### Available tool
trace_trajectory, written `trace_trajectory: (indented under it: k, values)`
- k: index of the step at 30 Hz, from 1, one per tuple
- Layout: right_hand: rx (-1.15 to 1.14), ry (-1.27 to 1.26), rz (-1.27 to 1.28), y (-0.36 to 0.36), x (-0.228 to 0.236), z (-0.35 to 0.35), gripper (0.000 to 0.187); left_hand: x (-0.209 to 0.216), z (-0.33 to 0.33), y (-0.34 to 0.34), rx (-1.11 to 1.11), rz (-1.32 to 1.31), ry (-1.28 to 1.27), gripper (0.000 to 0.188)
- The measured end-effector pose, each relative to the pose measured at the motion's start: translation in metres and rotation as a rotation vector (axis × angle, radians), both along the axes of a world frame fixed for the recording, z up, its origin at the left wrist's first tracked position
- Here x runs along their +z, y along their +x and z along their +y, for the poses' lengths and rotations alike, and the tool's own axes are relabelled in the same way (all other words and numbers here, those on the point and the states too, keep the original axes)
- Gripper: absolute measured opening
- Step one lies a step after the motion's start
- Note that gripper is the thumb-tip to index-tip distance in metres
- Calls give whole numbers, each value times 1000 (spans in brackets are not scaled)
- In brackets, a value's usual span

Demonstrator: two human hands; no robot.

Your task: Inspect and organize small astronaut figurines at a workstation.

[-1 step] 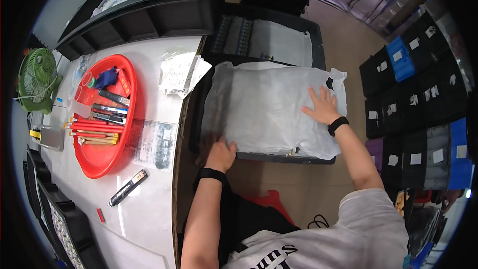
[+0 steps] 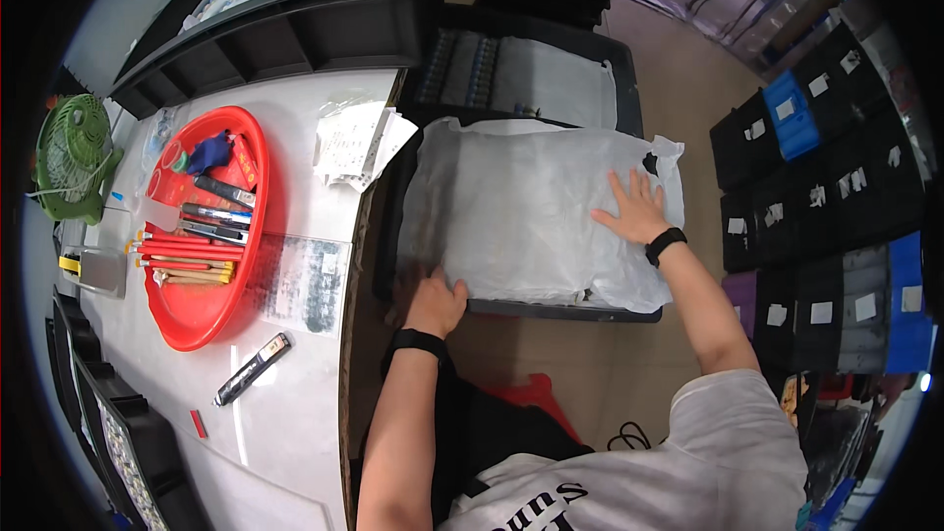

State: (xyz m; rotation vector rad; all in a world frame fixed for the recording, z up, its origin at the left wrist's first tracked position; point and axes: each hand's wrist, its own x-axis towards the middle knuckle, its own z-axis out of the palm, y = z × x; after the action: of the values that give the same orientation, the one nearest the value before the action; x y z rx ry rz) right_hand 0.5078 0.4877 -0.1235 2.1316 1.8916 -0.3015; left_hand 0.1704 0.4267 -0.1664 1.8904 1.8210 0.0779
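A translucent white sheet point(image 2: 531, 211), thin and wrinkled, covers a black crate point(image 2: 551, 313) in front of me. My right hand point(image 2: 639, 208) lies flat on the sheet near its right edge, fingers spread. At the crate's near left corner, my left hand point(image 2: 433, 303) rests on the sheet's edge with the fingers stretched out and apart. Neither hand grips anything. Whatever lies under the sheet is mostly hidden; a few small bits peep out at the near edge.
Behind stands another black crate point(image 2: 629, 88) with dark rows and white sheets. The white table point(image 2: 295, 403) at left bears a red basin point(image 2: 197, 320) of tools, a utility knife point(image 2: 253, 369), paper slips point(image 2: 354, 143) and a green fan point(image 2: 74, 152). Labelled bins point(image 2: 816, 197) line the right.
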Motion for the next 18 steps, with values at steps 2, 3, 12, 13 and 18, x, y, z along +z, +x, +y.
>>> trace_trajectory:
  k: [2, 3, 12, 13, 18]
  values:
    - [28, -77, -76, 0, -9, 2, 88, 0, 7, 1, 5, 57, -134, 50]
    - [47, -141, -122, 0, -13, 3, 89, -2, 8, 1, 16, 68, -133, 50]
    - [535, -290, 326, -33, 54, -9, 29, -6, 12, -2, 20, 59, -139, 53]
    - [609, -390, 266, -38, 54, -19, 20, 0, 12, -1, 13, 114, -154, 54]
    - [692, -457, 228, -5, 24, -57, 33, 1, 10, 0, 19, 132, -185, 56]
